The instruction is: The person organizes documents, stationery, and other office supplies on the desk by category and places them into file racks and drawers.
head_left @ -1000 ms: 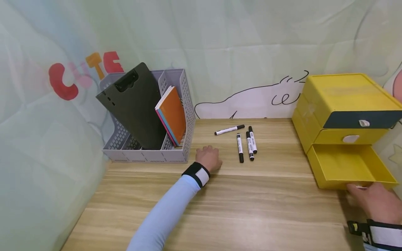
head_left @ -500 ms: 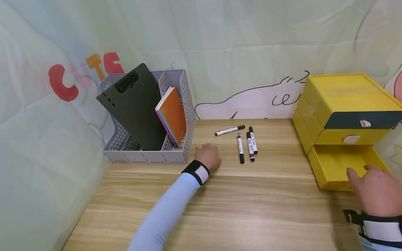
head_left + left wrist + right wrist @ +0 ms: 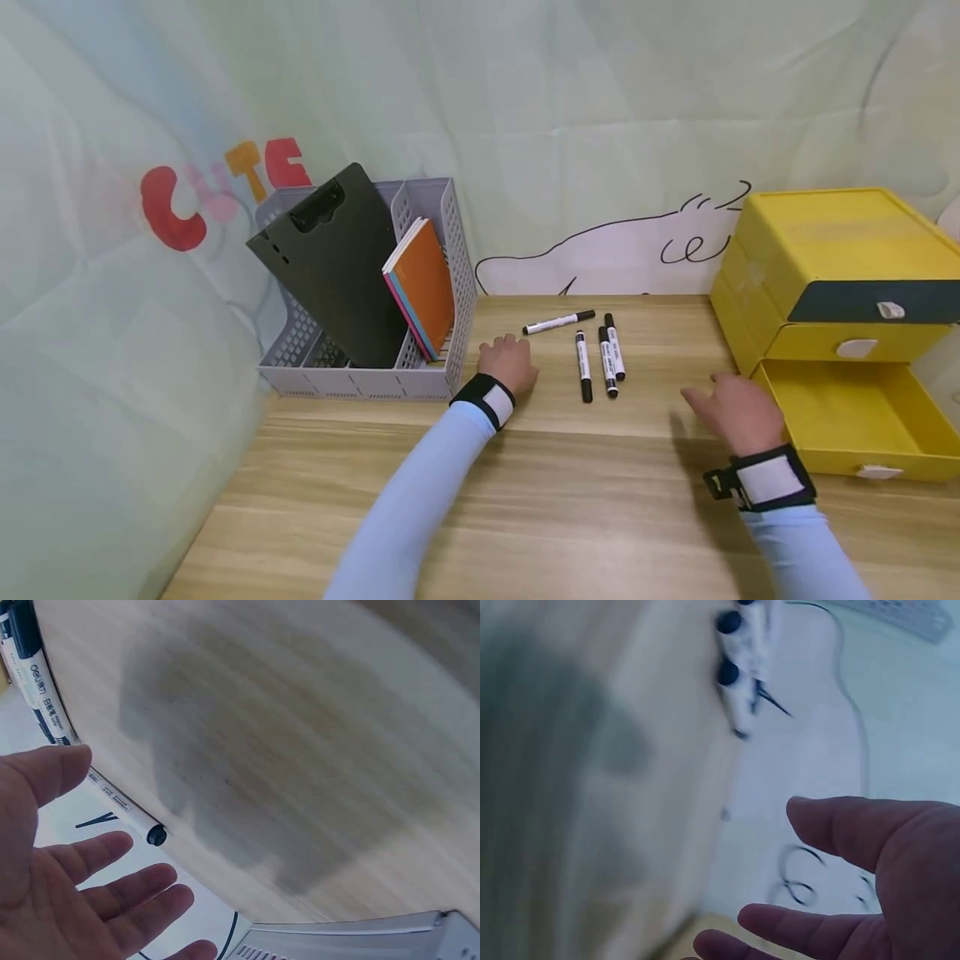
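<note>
Several black-and-white markers [image 3: 598, 357] lie on the wooden table [image 3: 570, 508], one of them [image 3: 558, 322] crosswise behind the others. My left hand [image 3: 510, 362] rests palm down on the table just left of them, holding nothing; in the left wrist view its fingers [image 3: 112, 855] are spread beside a marker [image 3: 124, 814]. My right hand [image 3: 731, 408] hovers open to the right of the markers, between them and the yellow drawer unit [image 3: 832, 267]. The bottom drawer [image 3: 862, 421] stands pulled out. The right wrist view is blurred, showing an open palm [image 3: 870, 900] and marker caps [image 3: 731, 645].
A grey mesh file rack [image 3: 375, 367] at the back left holds a dark clipboard [image 3: 337, 267] and an orange notebook [image 3: 423, 283]. A fabric backdrop [image 3: 525, 125] with drawings hangs behind the table and along the left side.
My right hand has left the front of the open bottom drawer and moved left towards the markers. The left hand has stayed in place.
</note>
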### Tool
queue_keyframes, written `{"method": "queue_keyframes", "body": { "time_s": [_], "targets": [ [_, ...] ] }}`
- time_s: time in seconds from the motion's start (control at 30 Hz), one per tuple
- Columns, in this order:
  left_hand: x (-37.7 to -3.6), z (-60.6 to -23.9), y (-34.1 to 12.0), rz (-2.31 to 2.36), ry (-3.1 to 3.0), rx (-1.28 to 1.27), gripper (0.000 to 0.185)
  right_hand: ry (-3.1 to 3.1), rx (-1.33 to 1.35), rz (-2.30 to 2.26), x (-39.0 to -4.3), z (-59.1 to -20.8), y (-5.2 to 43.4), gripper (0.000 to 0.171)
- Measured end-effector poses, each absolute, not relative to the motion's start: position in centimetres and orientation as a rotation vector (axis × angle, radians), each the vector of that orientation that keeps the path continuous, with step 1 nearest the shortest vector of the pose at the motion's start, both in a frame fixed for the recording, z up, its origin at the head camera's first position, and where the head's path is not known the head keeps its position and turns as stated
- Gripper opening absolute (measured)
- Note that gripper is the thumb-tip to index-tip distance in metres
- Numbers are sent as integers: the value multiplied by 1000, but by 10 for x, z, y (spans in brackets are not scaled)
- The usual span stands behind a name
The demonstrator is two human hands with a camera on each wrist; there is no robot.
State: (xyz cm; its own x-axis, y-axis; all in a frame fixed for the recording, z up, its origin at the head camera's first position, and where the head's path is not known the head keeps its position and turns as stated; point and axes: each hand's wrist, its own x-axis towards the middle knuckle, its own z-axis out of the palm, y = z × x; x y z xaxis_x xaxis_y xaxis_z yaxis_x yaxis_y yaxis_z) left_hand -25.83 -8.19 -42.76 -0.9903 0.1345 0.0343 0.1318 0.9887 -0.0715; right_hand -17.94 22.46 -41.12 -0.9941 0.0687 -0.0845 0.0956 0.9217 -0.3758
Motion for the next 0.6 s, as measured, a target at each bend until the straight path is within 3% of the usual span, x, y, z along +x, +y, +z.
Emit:
{"method": "queue_keyframes", "body": {
  "time_s": [0.27,0.6],
  "targets": [
    [-280,-429,-73,127,-3091,-199,42,2936,164,-542,-198,-435,201,58],
    [-313,-435,-62,101,-3132,-109,51,2918,207,-547,-194,-431,188,60]
  ]
}}
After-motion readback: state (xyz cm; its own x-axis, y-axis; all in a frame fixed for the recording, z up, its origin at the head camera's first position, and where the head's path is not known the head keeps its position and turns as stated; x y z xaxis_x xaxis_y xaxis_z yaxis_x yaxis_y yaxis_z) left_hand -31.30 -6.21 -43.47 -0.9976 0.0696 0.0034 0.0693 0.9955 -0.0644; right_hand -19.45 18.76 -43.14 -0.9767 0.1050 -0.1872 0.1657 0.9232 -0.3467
